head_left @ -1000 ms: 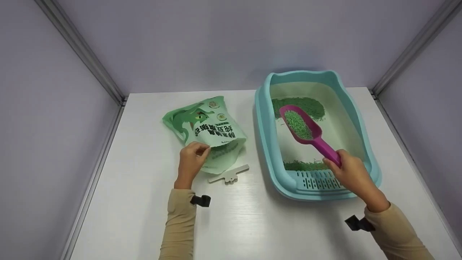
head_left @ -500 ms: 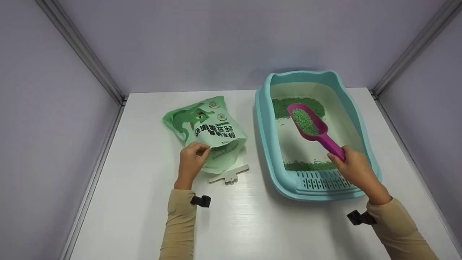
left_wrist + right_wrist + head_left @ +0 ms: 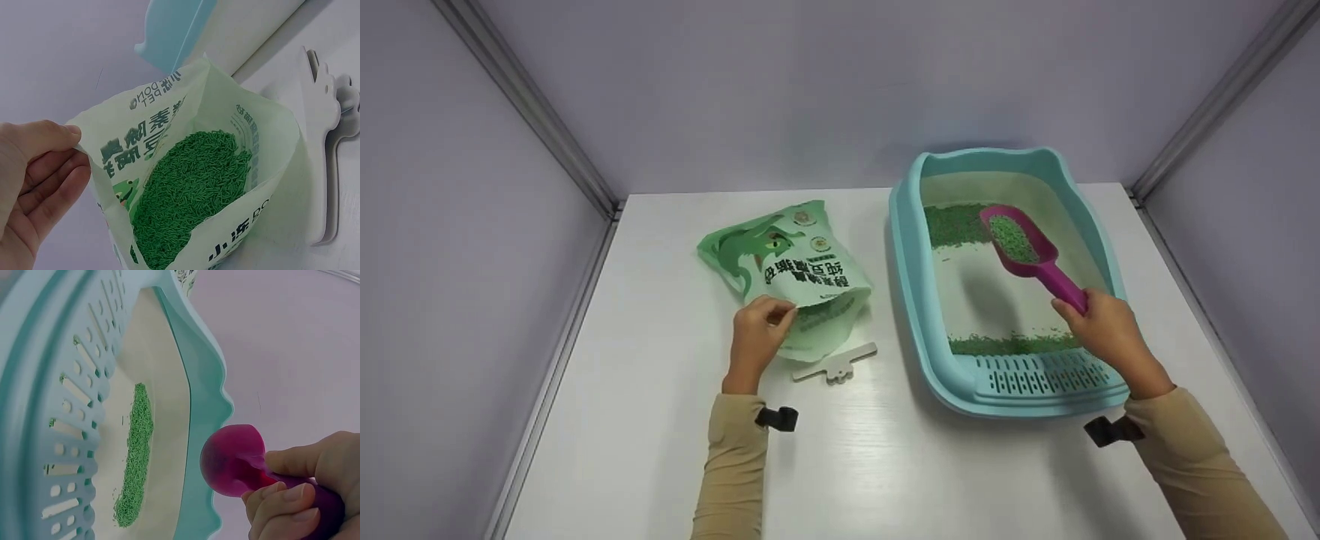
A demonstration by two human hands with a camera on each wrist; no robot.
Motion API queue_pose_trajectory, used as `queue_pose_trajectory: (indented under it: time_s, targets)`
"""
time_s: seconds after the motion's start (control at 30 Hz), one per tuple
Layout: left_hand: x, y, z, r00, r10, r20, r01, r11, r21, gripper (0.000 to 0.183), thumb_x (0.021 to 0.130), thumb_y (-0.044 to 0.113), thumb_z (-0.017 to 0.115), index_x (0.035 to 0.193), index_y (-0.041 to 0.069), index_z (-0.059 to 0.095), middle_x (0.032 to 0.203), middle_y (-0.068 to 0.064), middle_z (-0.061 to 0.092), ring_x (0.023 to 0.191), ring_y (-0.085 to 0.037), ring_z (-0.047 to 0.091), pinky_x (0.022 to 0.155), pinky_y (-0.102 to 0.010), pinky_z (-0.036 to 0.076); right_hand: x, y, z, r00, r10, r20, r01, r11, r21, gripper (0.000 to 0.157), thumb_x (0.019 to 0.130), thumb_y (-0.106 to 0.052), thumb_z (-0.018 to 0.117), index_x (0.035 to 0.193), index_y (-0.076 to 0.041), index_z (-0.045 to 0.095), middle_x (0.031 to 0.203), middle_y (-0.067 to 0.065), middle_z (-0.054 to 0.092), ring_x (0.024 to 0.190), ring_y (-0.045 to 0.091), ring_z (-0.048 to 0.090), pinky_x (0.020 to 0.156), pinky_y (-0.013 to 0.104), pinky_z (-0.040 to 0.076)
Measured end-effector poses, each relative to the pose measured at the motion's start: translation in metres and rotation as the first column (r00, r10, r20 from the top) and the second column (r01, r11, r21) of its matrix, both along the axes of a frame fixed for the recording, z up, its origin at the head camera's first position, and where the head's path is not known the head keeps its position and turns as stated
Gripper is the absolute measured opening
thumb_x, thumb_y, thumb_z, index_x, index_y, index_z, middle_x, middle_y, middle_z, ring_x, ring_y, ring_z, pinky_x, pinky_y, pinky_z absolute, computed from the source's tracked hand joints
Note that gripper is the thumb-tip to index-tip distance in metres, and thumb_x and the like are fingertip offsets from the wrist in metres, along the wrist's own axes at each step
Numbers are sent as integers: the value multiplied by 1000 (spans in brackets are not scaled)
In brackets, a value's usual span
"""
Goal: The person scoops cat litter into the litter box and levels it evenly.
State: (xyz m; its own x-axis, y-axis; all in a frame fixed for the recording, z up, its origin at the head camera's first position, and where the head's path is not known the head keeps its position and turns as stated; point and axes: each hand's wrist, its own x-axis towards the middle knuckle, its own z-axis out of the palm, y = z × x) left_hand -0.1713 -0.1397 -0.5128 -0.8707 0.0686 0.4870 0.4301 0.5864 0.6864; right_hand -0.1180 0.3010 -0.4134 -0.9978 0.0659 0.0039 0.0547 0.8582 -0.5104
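Observation:
My left hand (image 3: pixel 761 330) pinches the edge of the open mouth of a green cat litter bag (image 3: pixel 810 255). Inside the bag, the left wrist view shows green litter pellets (image 3: pixel 194 185). My right hand (image 3: pixel 1110 330) grips the handle of a magenta litter scoop (image 3: pixel 1061 285), its bowl loaded with green pellets (image 3: pixel 1012 238). The scoop is held above a light blue litter box (image 3: pixel 919 300), casting a shadow on the box's pale floor. Green litter lies in a patch at the box's far end (image 3: pixel 956 225) and in a strip by the slotted front step (image 3: pixel 1005 345).
A pale wide clip (image 3: pixel 838 364) lies on the white table (image 3: pixel 840 465) just in front of the bag's mouth. Grey-lilac panels (image 3: pixel 780 90) enclose the table at the back and sides. The litter box stands right of the bag, near the back panel.
My right hand has moved the loaded scoop to the right and slightly farther back over the litter box. The left hand and the bag have stayed in place.

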Motion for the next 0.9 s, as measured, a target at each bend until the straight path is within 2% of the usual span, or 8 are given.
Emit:
queue_pose_trajectory:
  time_s: [0.2, 0.53, 0.7, 0.9]
  targets:
    - [1, 0, 0, 1000, 9, -7, -9, 1000, -23, 5, 85, 6, 71, 86, 2, 73, 80, -12, 69, 71, -21, 68, 65, -29, 59, -6, 4, 2, 1000, -14, 13, 14, 1000, -13, 35, 98, -22, 54, 90, 12, 50, 64, 9, 45, 55, 17, 41, 46, 27, 34]
    - [0, 0, -1, 1000, 8, -17, -9, 1000, -22, 5, 85, 6, 71, 86, 1, 73, 80, -11, 69, 70, -21, 68, 65, -28, 59, -24, 17, -2, 997, -71, 7, 71, 997, 24, 35, 97, -23, 53, 81, 8, 50, 63, 8, 45, 55, 18, 41, 47, 27, 33]
    - [0, 0, -1, 1000, 6, -7, -6, 1000, -17, 4, 85, 5, 71, 86, 1, 73, 80, -12, 70, 70, -22, 68, 65, -28, 59, -35, 24, -3, 995, -86, 50, 85, 996, 27, 37, 97, -25, 51, 84, 10, 52, 65, 10, 47, 56, 18, 43, 46, 27, 34]
    - [-1, 0, 0, 1000, 4, -5, -4, 1000, -13, 6, 84, 6, 72, 86, 0, 73, 81, -12, 70, 70, -22, 69, 65, -28, 60, -45, 29, -5, 989, -95, 113, 92, 995, 28, 37, 97, -27, 49, 83, 7, 51, 64, 7, 46, 54, 15, 41, 46, 27, 35]
